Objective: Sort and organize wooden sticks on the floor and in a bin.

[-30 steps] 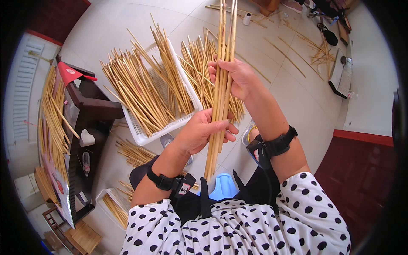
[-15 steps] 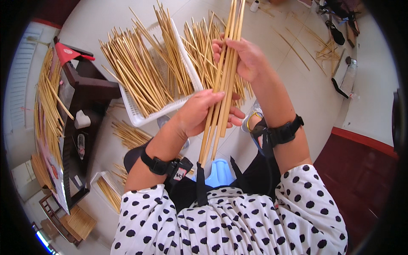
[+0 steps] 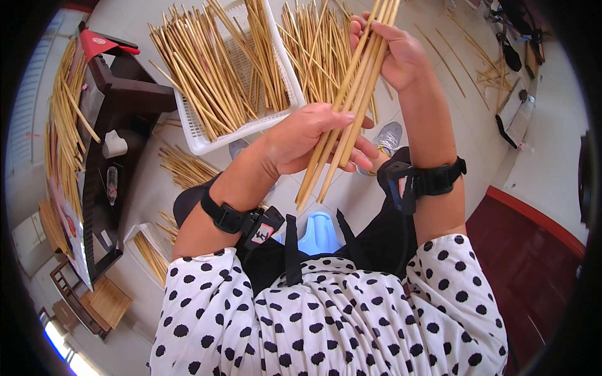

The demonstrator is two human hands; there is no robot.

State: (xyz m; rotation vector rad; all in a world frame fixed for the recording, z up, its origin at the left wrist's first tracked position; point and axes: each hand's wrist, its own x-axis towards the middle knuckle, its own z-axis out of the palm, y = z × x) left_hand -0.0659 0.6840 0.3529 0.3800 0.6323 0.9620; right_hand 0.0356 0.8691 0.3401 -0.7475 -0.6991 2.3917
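Note:
Several long, pale yellow sticks [image 3: 364, 81] slant from upper right to lower left between my hands. My right hand [image 3: 401, 56] is closed round their upper part, thumb in front and fingertips showing behind them. My left hand [image 3: 307, 135] grips them lower down, thumb laid over them and the other fingers loosely curled underneath; the sticks' lower ends stick out past it. Just beyond my hands stands a white slotted plastic basket [image 3: 293, 81] packed with upright and leaning sticks [image 3: 204, 75], with more sticks [image 3: 313, 53] leaning at its right side.
Left: dark wooden furniture [image 3: 119, 94] bearing sticks, a small white object [image 3: 115, 144] and a clear bottle [image 3: 111, 185]; a wooden chair [image 3: 106, 301]. Below me: a blue stool [image 3: 318, 232]. Loose sticks [image 3: 492, 78] lie on the right floor [image 3: 451, 113]. A white wall [image 3: 558, 144] bounds the right.
My right hand and the upper part of the sticks have moved rightward, tilting the bundle more, and my left hand shifted slightly right with it. The whole scene sits higher in the picture.

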